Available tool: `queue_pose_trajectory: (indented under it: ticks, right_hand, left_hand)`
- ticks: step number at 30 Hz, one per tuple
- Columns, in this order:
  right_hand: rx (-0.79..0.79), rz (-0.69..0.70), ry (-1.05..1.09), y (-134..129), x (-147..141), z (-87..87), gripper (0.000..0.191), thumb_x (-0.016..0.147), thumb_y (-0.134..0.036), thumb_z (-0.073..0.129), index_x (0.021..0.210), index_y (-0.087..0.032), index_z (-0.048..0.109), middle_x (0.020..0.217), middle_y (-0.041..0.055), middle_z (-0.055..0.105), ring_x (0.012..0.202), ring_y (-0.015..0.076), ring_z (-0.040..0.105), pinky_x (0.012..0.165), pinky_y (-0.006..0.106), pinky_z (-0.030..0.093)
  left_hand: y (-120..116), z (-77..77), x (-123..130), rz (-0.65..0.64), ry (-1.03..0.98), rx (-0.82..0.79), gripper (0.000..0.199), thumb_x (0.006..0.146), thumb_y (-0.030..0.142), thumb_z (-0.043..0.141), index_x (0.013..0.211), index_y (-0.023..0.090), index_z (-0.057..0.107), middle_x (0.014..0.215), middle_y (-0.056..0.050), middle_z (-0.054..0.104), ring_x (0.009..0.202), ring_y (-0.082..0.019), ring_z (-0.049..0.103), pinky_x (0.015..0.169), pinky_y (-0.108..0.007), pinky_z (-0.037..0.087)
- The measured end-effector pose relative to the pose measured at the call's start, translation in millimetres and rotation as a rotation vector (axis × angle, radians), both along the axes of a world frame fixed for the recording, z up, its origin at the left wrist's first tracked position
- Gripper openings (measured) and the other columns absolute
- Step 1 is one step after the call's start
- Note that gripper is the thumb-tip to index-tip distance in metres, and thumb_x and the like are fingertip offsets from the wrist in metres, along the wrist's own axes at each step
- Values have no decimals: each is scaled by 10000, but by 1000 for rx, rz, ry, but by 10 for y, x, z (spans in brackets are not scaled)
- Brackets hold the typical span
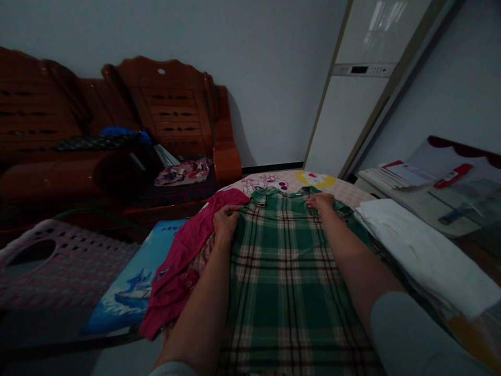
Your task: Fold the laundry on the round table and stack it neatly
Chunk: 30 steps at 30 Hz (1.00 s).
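Observation:
A green plaid shirt (284, 261) with white and dark red stripes lies spread on a table, its collar at the far end. My left hand (226, 223) pinches the shirt's left shoulder edge. Close to the right side of the collar, my right hand (321, 202) is closed on the fabric, fingers pressed together. Beside my left hand and forearm lies a crumpled pink garment (182, 256). Folded white cloth (422, 250) rests to the right of my right forearm. My forearms hide parts of both shirt sides.
The round table has a pink patterned cover (270, 180). A blue picture book (144, 282) lies at its left, near a woven chair (70, 261). Behind stands a wooden sofa (168, 104) with clothes on it. A white side table (462, 214) holds papers at the right, by a tall air conditioner (352, 115).

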State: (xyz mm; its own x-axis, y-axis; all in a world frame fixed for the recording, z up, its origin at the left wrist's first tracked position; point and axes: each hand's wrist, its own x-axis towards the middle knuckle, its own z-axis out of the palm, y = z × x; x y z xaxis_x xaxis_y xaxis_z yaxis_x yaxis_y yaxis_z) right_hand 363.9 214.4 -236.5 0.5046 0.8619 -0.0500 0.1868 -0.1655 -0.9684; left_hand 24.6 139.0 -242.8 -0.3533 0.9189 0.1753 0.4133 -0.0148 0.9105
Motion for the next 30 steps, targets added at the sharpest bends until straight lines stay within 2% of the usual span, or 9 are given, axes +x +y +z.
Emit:
queue_pose_trajectory:
  ticks: [3, 6, 10, 14, 18, 22, 25, 27, 30]
  right_hand:
    - [4, -33, 9, 58, -6, 33, 60, 871, -138, 536, 827, -148, 576, 621, -9, 625, 575, 111, 639, 559, 216, 523]
    - [23, -34, -49, 89, -5, 60, 83, 808, -137, 542, 863, -155, 602, 666, -15, 654, 658, 115, 668, 614, 206, 529]
    - [30, 49, -187, 94, 11, 75, 153, 736, -155, 557, 845, -156, 664, 799, 15, 720, 845, 168, 681, 796, 293, 546]
    - [30, 191, -315, -36, -57, 87, 286, 699, -93, 552, 925, -158, 715, 1031, 49, 741, 1044, 202, 652, 990, 366, 472]
    - [105, 374, -752, -480, -178, -33, 451, 817, -145, 512, 1255, -145, 624, 1387, 116, 574, 1311, 222, 491, 1114, 396, 353]
    - [37, 425, -1140, -1036, 21, -222, 467, 934, -307, 446, 1358, -133, 534, 1460, 159, 486, 1365, 273, 416, 1124, 450, 312]
    - [-97, 258, -1224, -1362, 295, -210, 463, 955, -324, 403, 1324, -81, 538, 1435, 208, 491, 1350, 302, 420, 1106, 473, 313]
    - [-140, 188, -1218, -1585, 331, -160, 471, 959, -321, 385, 1325, -64, 529, 1426, 222, 495, 1348, 307, 422, 1101, 474, 318]
    - [-10, 343, -1196, -1995, 54, -171, 509, 963, -355, 377, 1394, -107, 483, 1487, 190, 441, 1396, 294, 372, 1134, 475, 289]
  left_hand:
    - [10, -7, -7, 11, 36, 15, 282, 674, 163, 566, 885, 178, 751, 785, -19, 747, 704, -163, 670, 684, -246, 515]
    - [-13, 31, -4, 15, 119, 12, 253, 695, 149, 556, 854, 181, 749, 804, -20, 752, 751, -175, 684, 739, -258, 516]
    - [-62, 91, 19, -6, 337, 4, 272, 760, 141, 528, 879, 195, 766, 936, -38, 764, 895, -213, 696, 876, -301, 505]
    - [-81, 101, 43, -37, 478, -6, 360, 847, 142, 460, 1037, 210, 759, 1099, -49, 737, 1032, -220, 670, 968, -312, 477]
    - [-84, 100, 50, -59, 550, -27, 383, 891, 160, 438, 1125, 214, 736, 1125, -73, 718, 1039, -230, 661, 964, -317, 480]
    - [-95, 103, 62, -74, 617, -41, 394, 896, 151, 437, 1160, 212, 722, 1112, -99, 703, 1036, -245, 654, 943, -328, 485]
    - [-100, 109, 78, -68, 648, -42, 400, 905, 155, 426, 1181, 206, 712, 1121, -111, 693, 1044, -250, 651, 940, -333, 484]
    - [-97, 122, 85, -72, 664, -65, 404, 912, 167, 418, 1193, 205, 705, 1116, -122, 691, 1046, -261, 651, 930, -345, 490]
    - [-93, 155, 84, -122, 683, -95, 410, 904, 173, 428, 1215, 212, 692, 1125, -128, 689, 1063, -275, 649, 927, -357, 495]
